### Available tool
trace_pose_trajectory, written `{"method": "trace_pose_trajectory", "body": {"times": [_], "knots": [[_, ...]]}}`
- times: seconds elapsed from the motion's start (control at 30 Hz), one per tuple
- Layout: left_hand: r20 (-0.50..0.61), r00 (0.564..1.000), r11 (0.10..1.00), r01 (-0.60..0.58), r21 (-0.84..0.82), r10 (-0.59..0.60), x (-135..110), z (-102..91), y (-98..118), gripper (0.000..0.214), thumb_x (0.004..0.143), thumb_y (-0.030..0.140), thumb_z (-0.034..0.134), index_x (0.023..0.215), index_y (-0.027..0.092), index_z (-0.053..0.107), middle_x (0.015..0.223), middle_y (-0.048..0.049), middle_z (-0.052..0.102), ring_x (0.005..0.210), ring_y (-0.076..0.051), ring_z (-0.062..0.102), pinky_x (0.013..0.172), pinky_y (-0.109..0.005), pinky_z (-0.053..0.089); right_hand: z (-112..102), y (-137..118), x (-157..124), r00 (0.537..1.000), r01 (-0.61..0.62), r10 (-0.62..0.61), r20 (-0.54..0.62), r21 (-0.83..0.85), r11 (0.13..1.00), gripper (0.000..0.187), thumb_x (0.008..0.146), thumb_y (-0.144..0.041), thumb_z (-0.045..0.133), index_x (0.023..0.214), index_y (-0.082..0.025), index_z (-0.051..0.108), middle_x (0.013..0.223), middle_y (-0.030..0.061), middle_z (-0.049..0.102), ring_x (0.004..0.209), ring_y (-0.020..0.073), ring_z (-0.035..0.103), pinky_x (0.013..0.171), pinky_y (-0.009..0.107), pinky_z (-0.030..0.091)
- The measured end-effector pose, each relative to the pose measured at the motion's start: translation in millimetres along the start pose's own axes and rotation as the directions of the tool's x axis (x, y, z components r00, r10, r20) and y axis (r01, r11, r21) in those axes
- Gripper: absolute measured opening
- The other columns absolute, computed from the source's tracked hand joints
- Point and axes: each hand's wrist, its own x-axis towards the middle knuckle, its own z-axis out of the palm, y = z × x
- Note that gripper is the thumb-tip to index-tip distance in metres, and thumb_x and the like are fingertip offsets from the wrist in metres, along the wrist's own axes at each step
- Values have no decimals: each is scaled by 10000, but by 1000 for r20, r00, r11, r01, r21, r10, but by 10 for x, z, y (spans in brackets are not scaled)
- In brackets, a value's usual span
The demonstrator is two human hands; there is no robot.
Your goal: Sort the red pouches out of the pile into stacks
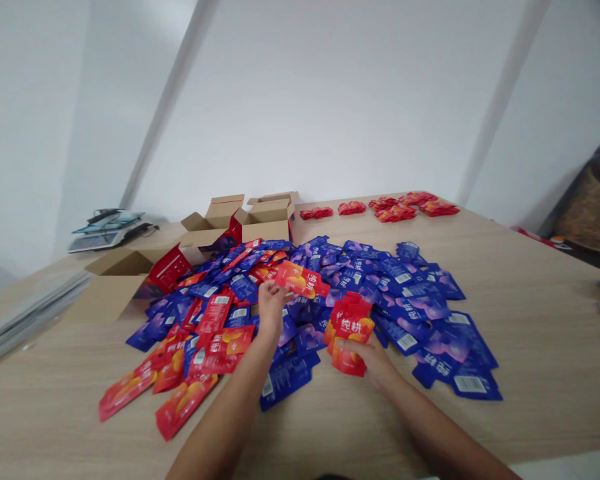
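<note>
A big heap of blue sachets and red sachets covers the middle of a wooden table. My left hand reaches into the heap and pinches one red sachet by its edge, lifting it a little above the pile. My right hand is closed round a stack of red sachets held upright near the front of the heap.
Open cardboard boxes stand at the back left, with one larger box lying nearer. Small piles of red sachets line the far edge. A scale-like device sits at far left.
</note>
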Motion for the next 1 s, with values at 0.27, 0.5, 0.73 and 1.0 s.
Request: {"method": "trace_pose_trajectory", "body": {"times": [0.27, 0.5, 0.73, 1.0], "knots": [[256, 938, 926, 136, 351, -235, -482, -271, -303, 322, 597, 278, 711, 847, 175, 537, 677, 19, 602, 615, -145, 602, 547, -252, 497, 25, -85, -5, 1000, -2, 2, -18, 29, 1000, 360, 535, -233, 783, 861, -183, 640, 787, 35, 714, 702, 230, 665, 690, 342, 518], [305, 931, 885, 40, 464, -202, -299, -88, -167, 252, 605, 278, 694, 769, 176, 531, 521, 87, 494, 396, -70, 449, 397, -184, 370, 33, -136, -13, 1000, -9, 9, -2, 55, 998, 367, 526, -199, 771, 872, -188, 649, 779, 35, 719, 707, 232, 671, 691, 347, 531], [405, 850, 916, 196, 349, -336, -469, -149, -229, 252, 581, 250, 728, 760, 144, 586, 641, 3, 623, 524, -126, 583, 506, -254, 510, -10, -151, -6, 993, -111, 103, 55, 164, 980, 381, 508, -178, 754, 874, -174, 651, 817, 45, 736, 714, 239, 690, 678, 350, 543], [520, 740, 899, 280, 338, -426, -701, -161, -344, 184, 659, 314, 701, 737, 179, 603, 710, -32, 675, 602, -157, 639, 581, -277, 528, -19, -131, -43, 980, -166, 140, 142, 195, 967, 358, 534, -173, 742, 885, -173, 670, 854, 62, 742, 724, 245, 690, 672, 357, 543]]}}
